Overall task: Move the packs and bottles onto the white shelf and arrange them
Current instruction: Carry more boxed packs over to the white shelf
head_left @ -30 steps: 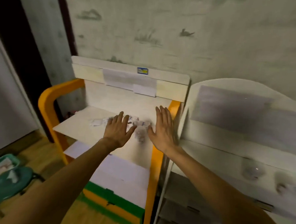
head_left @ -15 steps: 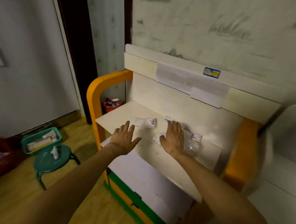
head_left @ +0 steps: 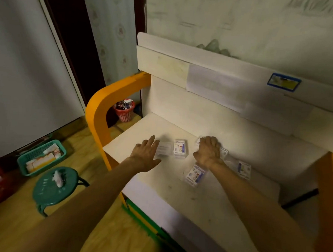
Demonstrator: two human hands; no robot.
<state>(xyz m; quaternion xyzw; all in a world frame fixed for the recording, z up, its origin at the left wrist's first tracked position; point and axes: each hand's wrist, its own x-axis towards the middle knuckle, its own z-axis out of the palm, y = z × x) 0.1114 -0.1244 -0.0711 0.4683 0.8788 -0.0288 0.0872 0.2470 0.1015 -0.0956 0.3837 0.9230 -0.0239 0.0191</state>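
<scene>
A lived-in room of a home: patterned wallpaper point(head_left: 244, 24) at twelve o'clock, a wooden floor point(head_left: 17, 224) at seven, a small green stool point(head_left: 56, 187) and a green basket point(head_left: 41, 158) at eight, and a red wastebasket point(head_left: 124, 112) at eleven.

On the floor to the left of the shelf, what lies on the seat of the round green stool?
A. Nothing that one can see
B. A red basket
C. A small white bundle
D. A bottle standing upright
C: a small white bundle lies on the seat of the green stool; what it is cannot be told, and the red basket stands further back on the floor, beside the shelf.
</scene>
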